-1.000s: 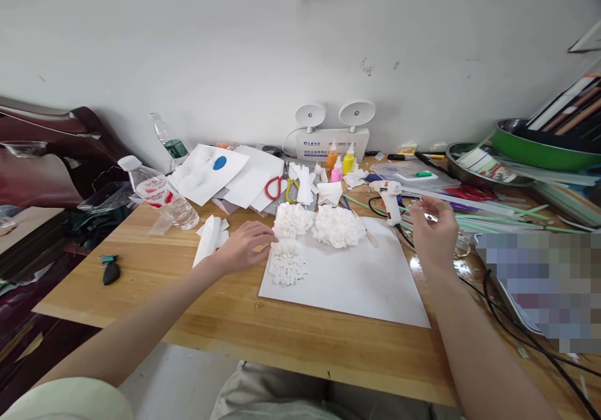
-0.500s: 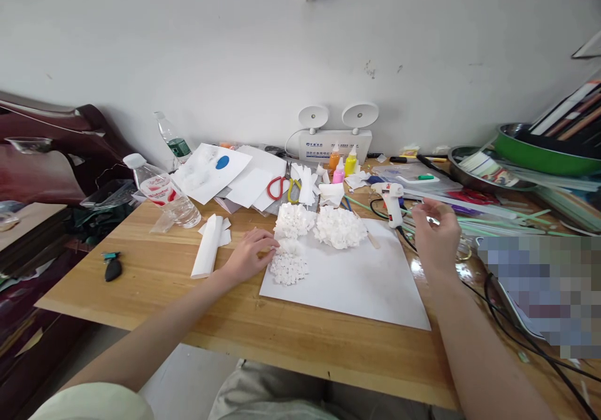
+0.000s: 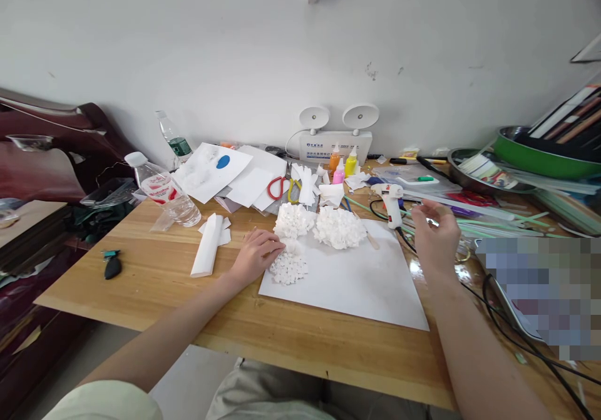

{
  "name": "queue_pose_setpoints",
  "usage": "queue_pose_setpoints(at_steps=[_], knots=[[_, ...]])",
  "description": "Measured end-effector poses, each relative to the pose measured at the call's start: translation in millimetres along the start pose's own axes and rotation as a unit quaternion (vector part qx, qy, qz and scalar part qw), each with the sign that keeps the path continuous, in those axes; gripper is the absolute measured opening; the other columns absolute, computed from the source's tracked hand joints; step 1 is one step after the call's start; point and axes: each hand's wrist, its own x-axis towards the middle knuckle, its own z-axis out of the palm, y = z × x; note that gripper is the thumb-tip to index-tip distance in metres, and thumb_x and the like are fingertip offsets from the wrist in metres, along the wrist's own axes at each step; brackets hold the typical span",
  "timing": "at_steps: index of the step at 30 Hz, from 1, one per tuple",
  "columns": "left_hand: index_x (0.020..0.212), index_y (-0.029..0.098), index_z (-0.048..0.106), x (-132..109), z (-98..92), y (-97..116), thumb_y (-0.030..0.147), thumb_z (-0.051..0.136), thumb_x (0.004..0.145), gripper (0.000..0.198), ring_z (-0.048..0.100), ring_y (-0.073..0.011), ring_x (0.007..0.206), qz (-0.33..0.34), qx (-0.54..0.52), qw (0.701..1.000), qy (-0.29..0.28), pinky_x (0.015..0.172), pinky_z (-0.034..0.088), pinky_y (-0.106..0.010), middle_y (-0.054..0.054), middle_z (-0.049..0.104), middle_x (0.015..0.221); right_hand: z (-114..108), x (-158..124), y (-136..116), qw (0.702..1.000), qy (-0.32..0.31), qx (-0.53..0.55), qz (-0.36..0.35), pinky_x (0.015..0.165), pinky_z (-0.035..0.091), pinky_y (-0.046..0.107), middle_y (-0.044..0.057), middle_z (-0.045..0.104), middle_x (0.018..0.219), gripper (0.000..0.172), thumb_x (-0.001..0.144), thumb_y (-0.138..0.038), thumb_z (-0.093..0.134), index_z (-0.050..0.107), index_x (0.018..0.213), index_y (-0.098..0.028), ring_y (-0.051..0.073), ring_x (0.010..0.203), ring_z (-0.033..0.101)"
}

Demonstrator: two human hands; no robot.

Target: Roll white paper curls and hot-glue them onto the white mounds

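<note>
My left hand (image 3: 256,254) rests on the wooden table (image 3: 154,282) at the left edge of a white sheet (image 3: 357,279), fingers curled and touching a small cluster of white paper bits (image 3: 288,268). Two more white fluffy clusters (image 3: 293,220) (image 3: 339,227) lie at the sheet's far edge. My right hand (image 3: 436,235) hovers beyond the sheet's right corner, fingers loosely curled, thumb and forefinger close together near the white glue gun (image 3: 389,201); I cannot see anything in it.
A folded white paper strip (image 3: 207,251) lies left of my hand. Water bottles (image 3: 162,189), loose sheets, red and yellow scissors (image 3: 278,187), paint bottles (image 3: 342,163), green sticks, a black cable (image 3: 511,326), metal and green bowls (image 3: 539,148) crowd the back and right.
My left hand slid slightly right onto the small white cluster. The right hand stayed almost still near the glue gun.
</note>
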Motion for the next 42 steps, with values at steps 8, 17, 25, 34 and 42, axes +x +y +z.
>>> queue_pose_setpoints(at_steps=[8, 17, 25, 34, 42], knots=[[0.089, 0.019, 0.062, -6.3, -2.0, 0.6, 0.022, 0.050, 0.083, 0.014, 0.056, -0.0167, 0.084, -0.030, -0.014, 0.999, 0.029, 0.079, 0.042, -0.036, -0.005, 0.062, 0.089, -1.7, -1.2, -3.7, 1.000, 0.005, 0.003, 0.003, 0.068, 0.045, 0.030, 0.006, 0.060, 0.084, 0.030, 0.070, -0.029, 0.054, 0.060, 0.096, -0.015, 0.017, 0.080, 0.056], [0.086, 0.019, 0.061, -7.7, -2.5, 1.1, 0.022, 0.052, 0.081, 0.011, 0.056, -0.0175, 0.083, -0.052, -0.026, 0.998, 0.034, 0.079, 0.043, -0.038, -0.005, 0.062, 0.087, -0.5, -0.5, -0.4, 1.000, 0.004, 0.002, -0.005, 0.069, 0.045, 0.031, 0.005, 0.060, 0.084, 0.030, 0.070, -0.030, 0.053, 0.059, 0.096, -0.017, 0.017, 0.080, 0.056], [0.084, 0.020, 0.062, -10.3, -0.5, -1.7, 0.021, 0.052, 0.082, 0.011, 0.054, -0.0165, 0.085, -0.027, -0.031, 0.999, 0.029, 0.079, 0.042, -0.036, -0.004, 0.063, 0.088, -0.1, -1.4, -2.6, 1.000, 0.002, 0.014, 0.000, 0.069, 0.045, 0.030, 0.006, 0.060, 0.083, 0.031, 0.070, -0.029, 0.055, 0.060, 0.096, -0.015, 0.017, 0.078, 0.056], [0.087, 0.020, 0.064, -3.8, -2.4, -1.5, 0.022, 0.052, 0.082, 0.013, 0.053, -0.0172, 0.085, -0.038, -0.047, 0.998, 0.013, 0.079, 0.042, -0.036, -0.004, 0.064, 0.088, -0.5, -0.8, -1.2, 1.000, 0.005, 0.019, -0.003, 0.070, 0.045, 0.030, 0.006, 0.060, 0.083, 0.031, 0.069, -0.029, 0.056, 0.060, 0.096, -0.015, 0.017, 0.079, 0.056], [0.084, 0.020, 0.064, -7.8, -4.2, -4.0, 0.023, 0.055, 0.080, 0.011, 0.054, -0.0171, 0.084, -0.065, -0.081, 0.994, 0.021, 0.079, 0.043, -0.035, -0.004, 0.062, 0.086, 0.3, -3.1, -3.3, 1.000, 0.003, 0.015, 0.007, 0.065, 0.045, 0.031, 0.005, 0.060, 0.082, 0.030, 0.069, -0.032, 0.055, 0.061, 0.095, -0.017, 0.017, 0.077, 0.056]])
